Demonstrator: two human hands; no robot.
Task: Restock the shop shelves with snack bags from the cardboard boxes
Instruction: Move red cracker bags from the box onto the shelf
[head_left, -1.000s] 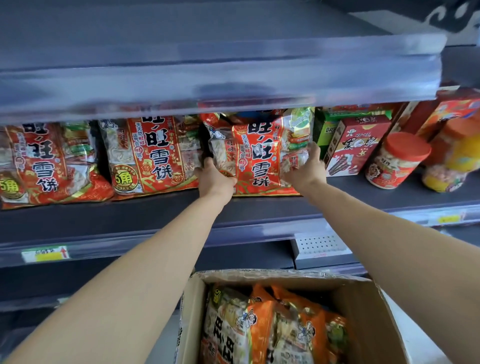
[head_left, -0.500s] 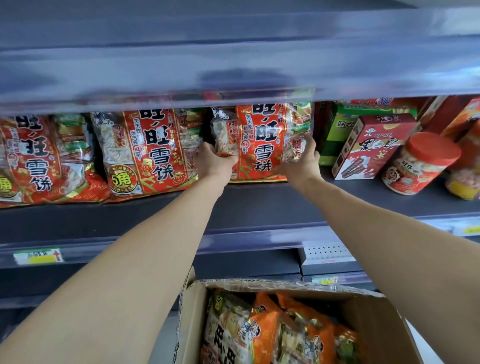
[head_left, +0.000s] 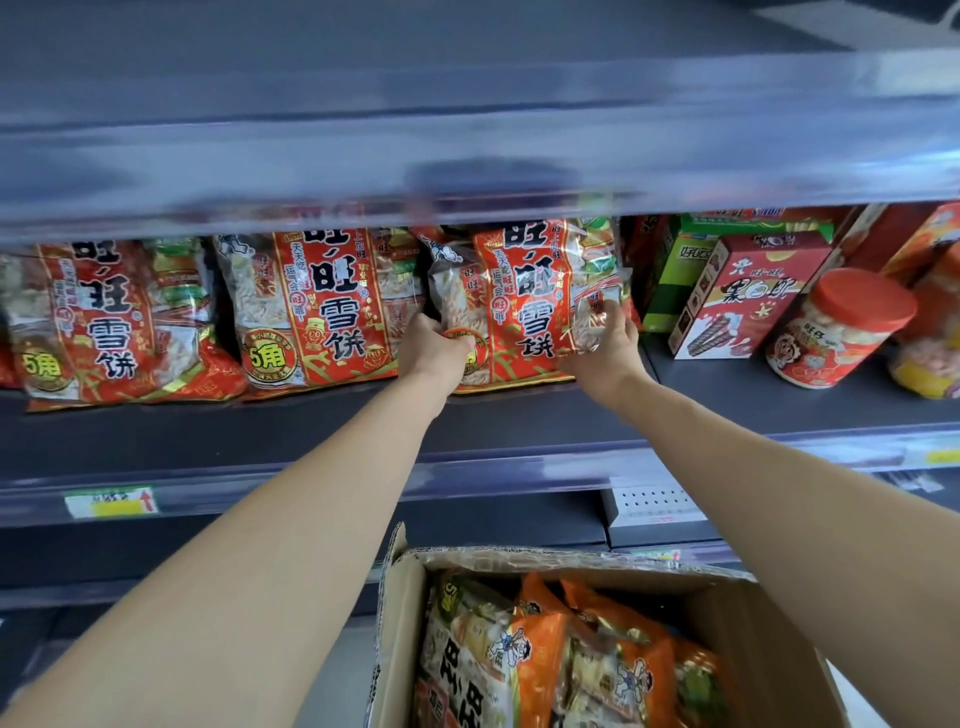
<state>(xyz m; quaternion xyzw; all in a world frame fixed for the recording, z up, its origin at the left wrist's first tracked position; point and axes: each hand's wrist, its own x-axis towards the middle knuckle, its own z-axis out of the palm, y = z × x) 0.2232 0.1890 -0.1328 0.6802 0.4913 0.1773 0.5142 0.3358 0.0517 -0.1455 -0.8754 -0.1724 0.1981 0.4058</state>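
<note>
Red-and-clear plastic snack bag: upright at centre frame on the dark grey metal shelf, long axis vertical. Grip: left hand curls round its lower left corner; right hand holds the lower right edge, fingers running up the side. Both hands equally near, flanking it low. Matching bag just beside it to the left, red carton near on the right; the slot looks snug. Open brown cardboard box at bottom centre, more bags inside.

We are counting three red snack bags on the shelf: left bag, middle bag, right bag. Also tallying one cardboard box, one red-lidded jar, one red carton, one green carton.
</note>
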